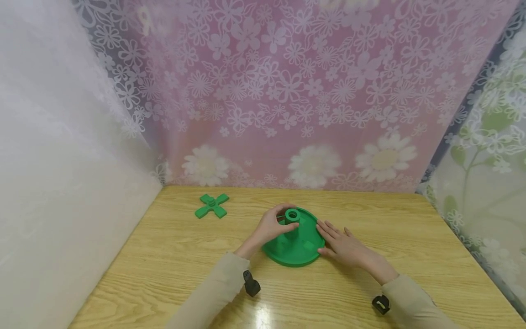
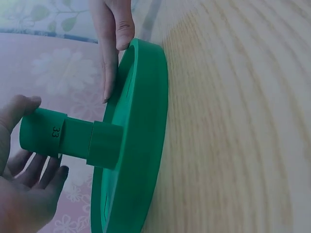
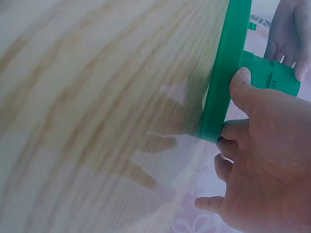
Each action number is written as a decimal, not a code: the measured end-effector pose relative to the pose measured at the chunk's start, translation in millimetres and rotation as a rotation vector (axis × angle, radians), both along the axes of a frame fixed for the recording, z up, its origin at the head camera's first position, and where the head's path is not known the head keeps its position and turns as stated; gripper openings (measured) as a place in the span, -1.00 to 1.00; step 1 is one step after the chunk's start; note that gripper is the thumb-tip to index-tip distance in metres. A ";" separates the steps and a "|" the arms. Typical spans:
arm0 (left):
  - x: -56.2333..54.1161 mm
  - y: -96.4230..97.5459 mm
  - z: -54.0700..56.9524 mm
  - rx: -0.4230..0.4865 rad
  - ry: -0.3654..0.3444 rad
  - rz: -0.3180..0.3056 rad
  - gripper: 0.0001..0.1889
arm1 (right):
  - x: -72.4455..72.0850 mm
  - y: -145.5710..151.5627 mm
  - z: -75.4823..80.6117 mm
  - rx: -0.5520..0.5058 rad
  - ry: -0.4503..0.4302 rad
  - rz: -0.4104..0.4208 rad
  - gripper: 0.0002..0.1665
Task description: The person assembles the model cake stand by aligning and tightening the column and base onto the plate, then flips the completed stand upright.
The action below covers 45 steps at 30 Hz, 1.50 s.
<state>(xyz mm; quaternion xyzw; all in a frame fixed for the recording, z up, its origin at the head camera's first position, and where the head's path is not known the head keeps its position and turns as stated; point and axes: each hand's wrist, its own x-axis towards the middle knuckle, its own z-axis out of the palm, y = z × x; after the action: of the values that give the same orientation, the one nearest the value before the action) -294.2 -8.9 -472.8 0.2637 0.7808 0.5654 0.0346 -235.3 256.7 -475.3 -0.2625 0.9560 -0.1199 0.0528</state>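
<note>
A green round base (image 1: 293, 262) with a raised rim lies flat on the table. From its middle rises an upright, stepped green hollow cylinder (image 2: 41, 132), marked "33" on one side in the left wrist view. My left hand (image 1: 270, 227) holds the upper part of this cylinder between thumb and curled fingers. On the right side, my right hand (image 1: 344, 246) rests its extended fingers against the base's rim. Its thumb (image 3: 241, 80) also touches the rim. Part of the cylinder's lower end is hidden by my left thumb in the head view.
A flat green cross-shaped piece (image 1: 211, 206) with a round stub at its centre lies at the back left of the wooden table (image 1: 181, 256). Flower-patterned curtains (image 1: 287, 91) enclose the back and right; a white sheet (image 1: 74, 137) hangs at the left.
</note>
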 end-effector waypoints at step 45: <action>-1.2 -0.6 0.5 -0.025 0.023 -0.008 -0.49 | 0.2 -0.4 -1.6 0.007 0.020 0.001 -0.12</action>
<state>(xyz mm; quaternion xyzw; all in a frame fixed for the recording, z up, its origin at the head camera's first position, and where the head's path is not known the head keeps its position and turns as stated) -295.4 -9.6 -472.3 0.2731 0.7871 0.5523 0.0313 -235.1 256.3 -477.0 -0.2639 0.9568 -0.1138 0.0443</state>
